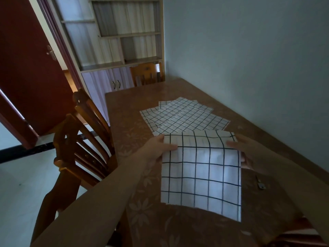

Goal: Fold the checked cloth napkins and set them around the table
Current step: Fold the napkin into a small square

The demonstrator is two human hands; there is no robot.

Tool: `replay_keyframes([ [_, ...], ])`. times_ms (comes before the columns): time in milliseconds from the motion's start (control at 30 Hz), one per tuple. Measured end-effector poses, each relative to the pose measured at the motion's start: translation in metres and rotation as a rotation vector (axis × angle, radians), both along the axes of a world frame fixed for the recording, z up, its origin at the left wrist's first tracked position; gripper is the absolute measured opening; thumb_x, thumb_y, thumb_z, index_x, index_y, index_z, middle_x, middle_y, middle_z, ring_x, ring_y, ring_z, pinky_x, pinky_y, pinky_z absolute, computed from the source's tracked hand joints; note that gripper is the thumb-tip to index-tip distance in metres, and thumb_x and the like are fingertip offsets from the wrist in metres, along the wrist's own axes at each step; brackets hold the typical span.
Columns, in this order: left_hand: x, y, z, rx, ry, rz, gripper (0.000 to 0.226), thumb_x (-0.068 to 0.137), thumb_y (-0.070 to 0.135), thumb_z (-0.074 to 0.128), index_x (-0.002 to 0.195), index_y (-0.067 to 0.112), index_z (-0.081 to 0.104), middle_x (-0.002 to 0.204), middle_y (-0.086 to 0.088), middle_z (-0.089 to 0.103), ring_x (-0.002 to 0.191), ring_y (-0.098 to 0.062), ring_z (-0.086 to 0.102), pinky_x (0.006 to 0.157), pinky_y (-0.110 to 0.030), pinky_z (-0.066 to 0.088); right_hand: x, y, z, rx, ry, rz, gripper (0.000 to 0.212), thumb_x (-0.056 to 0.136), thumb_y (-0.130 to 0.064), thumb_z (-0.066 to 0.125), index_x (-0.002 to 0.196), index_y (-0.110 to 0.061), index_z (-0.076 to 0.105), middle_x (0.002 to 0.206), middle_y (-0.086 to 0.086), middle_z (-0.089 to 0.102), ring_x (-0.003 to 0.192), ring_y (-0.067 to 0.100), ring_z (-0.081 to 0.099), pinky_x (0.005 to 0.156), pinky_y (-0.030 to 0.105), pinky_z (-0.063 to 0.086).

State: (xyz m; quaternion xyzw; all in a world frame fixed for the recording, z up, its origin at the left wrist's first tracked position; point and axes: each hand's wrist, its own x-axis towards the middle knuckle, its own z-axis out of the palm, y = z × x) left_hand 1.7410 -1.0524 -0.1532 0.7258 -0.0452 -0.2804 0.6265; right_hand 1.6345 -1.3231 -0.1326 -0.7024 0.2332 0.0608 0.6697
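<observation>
A white napkin with dark checks hangs above the near part of the brown table. My left hand pinches its upper left edge and my right hand pinches its upper right edge, thumbs on top. The top strip is bent over toward me along a crease. Beyond it, a loose pile of several more checked napkins lies flat and overlapping in the table's middle.
A wooden chair stands at the table's left side and another chair at the far end. A small metal object lies on the table at the right. A wall runs along the table's right edge.
</observation>
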Motion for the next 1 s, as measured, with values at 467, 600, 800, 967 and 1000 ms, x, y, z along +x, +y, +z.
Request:
replay_keyframes([
  [467, 0.003, 0.005, -0.002, -0.035, 0.052, 0.127, 0.105, 0.073, -0.004, 0.079, 0.155, 0.024, 0.020, 0.149, -0.018, 0.037, 0.115, -0.034, 0.054, 0.089, -0.048, 0.055, -0.006, 0.004, -0.010, -0.389, -0.368, -0.313, 0.061, 0.082, -0.002, 0.073, 0.136, -0.020, 0.050, 0.085, -0.008, 0.070, 0.037, -0.002, 0.049, 0.036, 0.014, 0.040],
  [600, 0.006, 0.007, -0.006, -0.003, -0.015, 0.164, 0.114, 0.066, -0.010, 0.080, 0.152, 0.035, 0.021, 0.146, -0.018, 0.040, 0.121, -0.038, 0.053, 0.095, -0.052, 0.052, -0.003, 0.007, -0.011, -0.433, -0.414, -0.337, 0.063, 0.079, 0.004, 0.073, 0.133, -0.019, 0.051, 0.092, -0.005, 0.068, 0.054, -0.004, 0.060, 0.044, 0.008, 0.043],
  [800, 0.005, 0.010, -0.004, 0.080, -0.305, 0.147, 0.081, 0.074, -0.001, 0.080, 0.142, 0.027, 0.046, 0.123, -0.002, 0.058, 0.102, -0.014, 0.063, 0.077, -0.030, 0.056, -0.005, 0.007, -0.003, -0.546, -0.469, -0.297, 0.028, 0.081, 0.001, 0.072, 0.105, -0.014, 0.069, 0.091, -0.004, 0.069, 0.068, -0.010, 0.062, 0.065, 0.005, 0.048],
  [967, 0.004, 0.015, 0.001, 0.195, -0.540, 0.069, 0.052, 0.083, 0.002, 0.073, 0.129, 0.021, 0.060, 0.111, 0.001, 0.067, 0.089, -0.001, 0.063, 0.067, -0.010, 0.052, -0.008, 0.004, -0.001, -0.795, -0.510, -0.183, 0.021, 0.079, -0.003, 0.075, 0.097, -0.015, 0.074, 0.088, -0.005, 0.071, 0.074, -0.017, 0.060, 0.071, -0.006, 0.039],
  [1000, 0.004, 0.015, 0.003, 0.228, -0.585, 0.057, 0.047, 0.084, 0.001, 0.072, 0.126, 0.019, 0.063, 0.107, 0.002, 0.068, 0.085, 0.002, 0.063, 0.064, -0.005, 0.049, -0.008, 0.004, -0.002, -0.852, -0.531, -0.167, 0.021, 0.079, -0.002, 0.075, 0.097, -0.013, 0.074, 0.086, -0.004, 0.071, 0.073, -0.012, 0.062, 0.072, -0.006, 0.039],
])
